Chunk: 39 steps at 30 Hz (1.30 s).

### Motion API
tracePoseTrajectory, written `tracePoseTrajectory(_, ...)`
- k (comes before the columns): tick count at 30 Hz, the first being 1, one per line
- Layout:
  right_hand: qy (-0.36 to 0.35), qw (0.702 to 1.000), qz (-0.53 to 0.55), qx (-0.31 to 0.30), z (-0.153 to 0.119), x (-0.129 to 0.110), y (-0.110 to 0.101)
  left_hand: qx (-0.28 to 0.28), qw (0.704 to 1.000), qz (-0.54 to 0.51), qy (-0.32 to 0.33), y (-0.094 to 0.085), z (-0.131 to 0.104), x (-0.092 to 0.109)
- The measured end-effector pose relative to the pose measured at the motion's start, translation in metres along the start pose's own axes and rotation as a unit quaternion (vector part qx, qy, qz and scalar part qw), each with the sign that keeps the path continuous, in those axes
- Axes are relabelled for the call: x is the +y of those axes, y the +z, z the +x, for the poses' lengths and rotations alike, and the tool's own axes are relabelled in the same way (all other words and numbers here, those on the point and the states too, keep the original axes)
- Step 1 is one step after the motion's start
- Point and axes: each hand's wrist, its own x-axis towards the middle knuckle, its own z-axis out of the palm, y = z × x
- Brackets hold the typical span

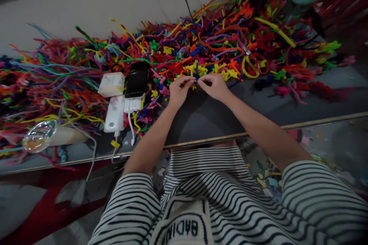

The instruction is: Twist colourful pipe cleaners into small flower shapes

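One blue fuzzy stem [197, 70] stands between the two hands, its lower part pinched by both the left hand [179, 88] and the right hand [215, 85]. Yellow fuzzy flowers [230, 74] lie just beyond; scissors [247, 51] rest farther right.

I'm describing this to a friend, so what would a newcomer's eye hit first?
Most likely the tangled heap of bright fuzzy stems spread along the dark table. Next, the left hand and right hand, close together at the heap's front edge, pinching a small blue piece. Red-and-yellow-handled scissors lie on the heap, right of the hands.
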Motion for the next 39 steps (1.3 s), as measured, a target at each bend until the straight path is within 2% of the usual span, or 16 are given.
tracePoseTrajectory(5,0.004,1.000,-0.009,-0.001,-0.001,-0.002,0.002,0.009,0.999,0.049,0.000,-0.003,0.000,0.004)
tracePoseTrajectory(10,-0.001,1.000,-0.007,0.004,-0.002,-0.006,0.002,0.004,0.999,0.052,0.011,-0.002,-0.002,0.006)
tracePoseTrajectory(16,0.014,1.000,0.019,-0.015,-0.002,-0.005,0.002,0.006,0.995,0.099,0.004,-0.002,-0.003,0.005)
tracePoseTrajectory(22,0.025,0.997,0.068,-0.022,0.000,0.002,0.003,0.020,0.996,0.087,-0.002,-0.001,-0.004,0.006)
tracePoseTrajectory(29,0.030,0.998,0.038,-0.032,0.001,0.000,0.002,0.011,0.997,0.076,-0.025,0.002,-0.007,0.003)
tracePoseTrajectory(32,0.043,0.997,0.056,-0.033,0.003,0.000,0.002,0.002,0.995,0.098,0.007,0.000,-0.006,0.005)
tracePoseTrajectory(34,0.077,0.992,0.091,-0.047,0.005,0.001,0.001,-0.024,0.990,0.128,0.056,-0.005,-0.004,0.007)
tracePoseTrajectory(37,0.152,0.968,0.169,-0.102,0.008,0.003,-0.003,-0.080,0.968,0.180,0.153,-0.013,-0.002,0.008)
tracePoseTrajectory(39,0.190,0.948,0.215,-0.140,0.010,0.004,-0.006,-0.099,0.954,0.204,0.198,-0.017,-0.001,0.007)
